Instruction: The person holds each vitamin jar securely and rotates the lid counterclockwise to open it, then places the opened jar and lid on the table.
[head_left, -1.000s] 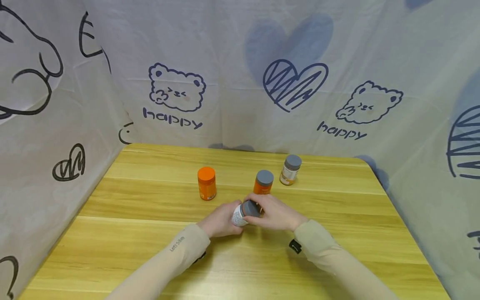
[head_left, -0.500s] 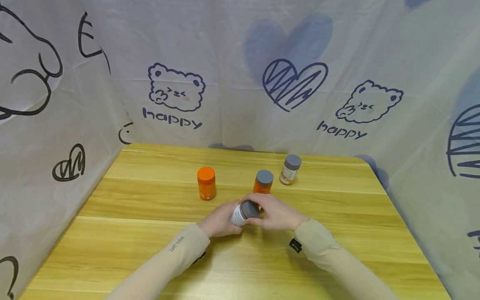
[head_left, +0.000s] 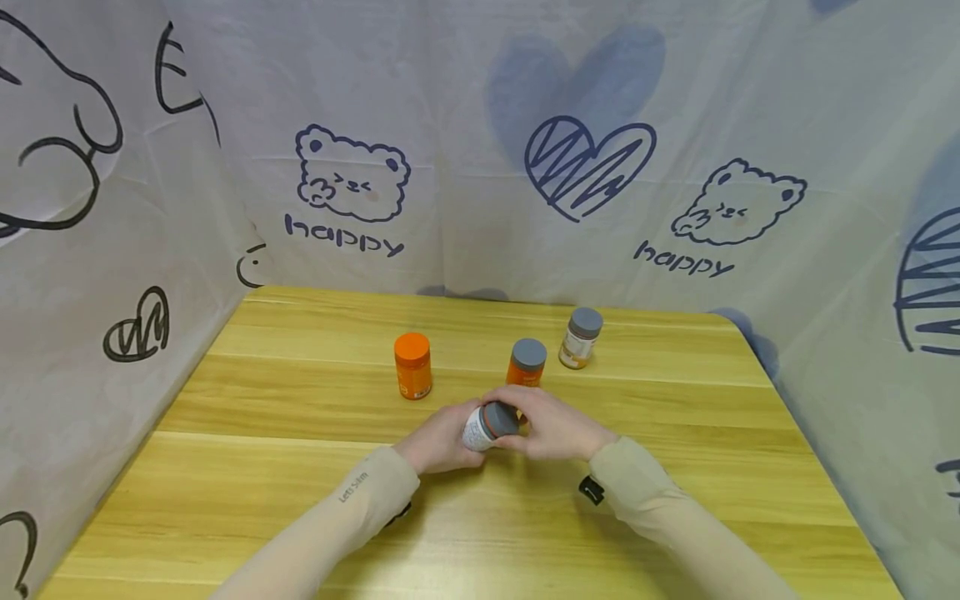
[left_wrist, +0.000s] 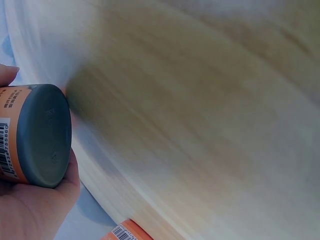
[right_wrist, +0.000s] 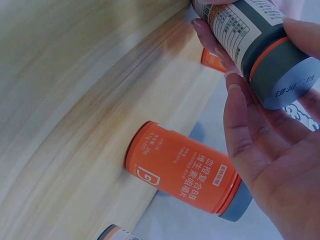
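A supplement bottle (head_left: 476,432) with a white label and a grey cap (head_left: 500,419) is tilted above the table, its cap end toward the right. My left hand (head_left: 442,439) grips the bottle's body; in the left wrist view the bottle's dark base (left_wrist: 45,136) faces the camera. With curled fingers and thumb, my right hand (head_left: 551,425) holds the cap. An orange ring (right_wrist: 267,54) shows at the cap's edge in the right wrist view. Just behind the right hand stands an orange bottle (right_wrist: 182,170) with a grey cap, its lower part hidden in the head view.
An orange bottle with an orange lid (head_left: 413,367) stands upright to the left on the wooden table (head_left: 300,400). Farther back on the right is a white-labelled bottle (head_left: 579,342) with a grey lid. A printed cloth (head_left: 465,167) hangs behind the table.
The right thumb and fingers have shifted slightly on the cap, so more of it shows. The left hand and the standing bottles stay in place.
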